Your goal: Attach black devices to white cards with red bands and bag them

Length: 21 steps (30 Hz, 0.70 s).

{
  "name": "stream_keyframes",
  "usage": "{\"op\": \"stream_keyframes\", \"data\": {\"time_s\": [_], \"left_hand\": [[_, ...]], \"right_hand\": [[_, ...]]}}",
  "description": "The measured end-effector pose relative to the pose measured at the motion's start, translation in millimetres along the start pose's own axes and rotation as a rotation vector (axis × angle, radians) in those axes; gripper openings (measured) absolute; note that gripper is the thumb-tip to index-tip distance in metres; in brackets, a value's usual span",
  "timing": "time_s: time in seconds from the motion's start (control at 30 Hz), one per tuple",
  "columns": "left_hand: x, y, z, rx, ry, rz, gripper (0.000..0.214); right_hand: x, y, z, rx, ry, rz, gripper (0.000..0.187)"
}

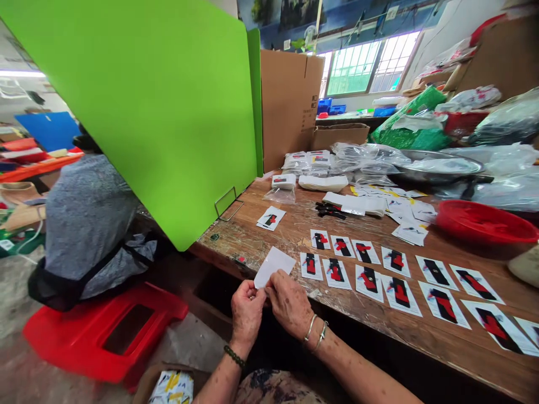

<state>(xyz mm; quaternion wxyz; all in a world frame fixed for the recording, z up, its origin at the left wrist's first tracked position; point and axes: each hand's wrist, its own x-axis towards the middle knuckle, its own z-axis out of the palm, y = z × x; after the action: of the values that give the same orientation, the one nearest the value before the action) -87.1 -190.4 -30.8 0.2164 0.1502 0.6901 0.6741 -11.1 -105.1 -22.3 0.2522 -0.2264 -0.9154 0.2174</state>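
Both my hands meet just in front of the wooden table's point(269, 238) near edge. My left hand point(246, 314) and my right hand point(289, 304) pinch the lower corner of a small white card point(273, 266), which tilts up toward the table. The card's back faces me, so its print is hidden. To the right of my hands, two rows of printed cards point(368, 279) lie face up on the wood, each bearing a black or red strip.
A green divider board point(160, 112) stands at the table's left end. Beyond it a person in grey point(86, 219) sits by a red stool point(105, 334). A red bowl point(484, 224), plastic bags, card stacks and a cardboard box point(288, 106) crowd the far side.
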Motion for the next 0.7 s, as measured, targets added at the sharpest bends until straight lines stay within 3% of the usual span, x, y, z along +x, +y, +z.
{"op": "stream_keyframes", "data": {"time_s": [0.23,0.43,0.57,0.7], "left_hand": [[7,-7,3.4,0.007,0.093,0.016,0.014],[-3,1,10.8,-0.130,0.059,0.017,0.023],[-22,13,14.2,-0.318,-0.065,-0.083,0.028],[-28,33,11.3,-0.659,-0.295,-0.331,0.030]], "right_hand": [[-11,-9,5,-0.177,0.209,-0.131,0.020],[2,-8,-11,-0.177,0.214,-0.142,0.012],[16,4,-18,-0.126,0.239,-0.069,0.014],[14,7,-17,0.076,0.269,-0.101,0.018]]}}
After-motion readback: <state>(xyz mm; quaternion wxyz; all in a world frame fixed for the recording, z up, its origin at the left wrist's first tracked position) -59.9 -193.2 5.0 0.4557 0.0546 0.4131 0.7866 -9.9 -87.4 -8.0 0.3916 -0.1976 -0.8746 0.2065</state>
